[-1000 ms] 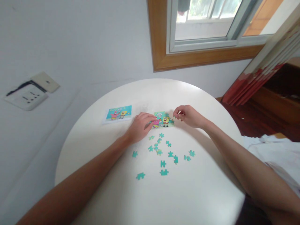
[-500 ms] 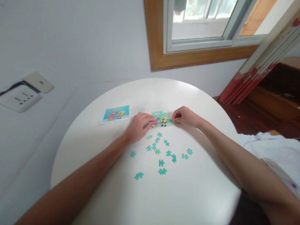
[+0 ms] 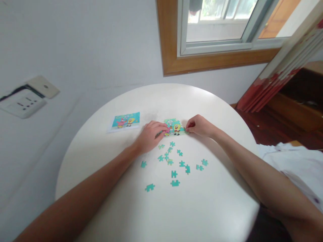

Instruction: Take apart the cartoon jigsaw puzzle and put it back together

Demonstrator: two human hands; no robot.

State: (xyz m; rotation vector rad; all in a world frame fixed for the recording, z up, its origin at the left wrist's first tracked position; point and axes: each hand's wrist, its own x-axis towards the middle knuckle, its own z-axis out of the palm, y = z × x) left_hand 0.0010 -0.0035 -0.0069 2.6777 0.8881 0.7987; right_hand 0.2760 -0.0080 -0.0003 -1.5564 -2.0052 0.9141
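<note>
A partly joined jigsaw puzzle with cartoon figures lies flat on the white round table. My left hand rests over the puzzle's left edge, its fingertips touching the pink figure. At the right edge my right hand has thumb and fingers pinched on a small puzzle piece, which touches the joined part; the fingers hide most of it. Several loose teal pieces are scattered on the near side of the puzzle.
To the left of the puzzle lies a picture card with the same cartoon figures. Beyond the table are a wall, a wood-framed window and a red and white curtain. White cloth lies at the right.
My right hand stays at the puzzle's right edge, where the held piece now sits closer against it. The left hand has stayed in place. The view has shifted very slightly.
</note>
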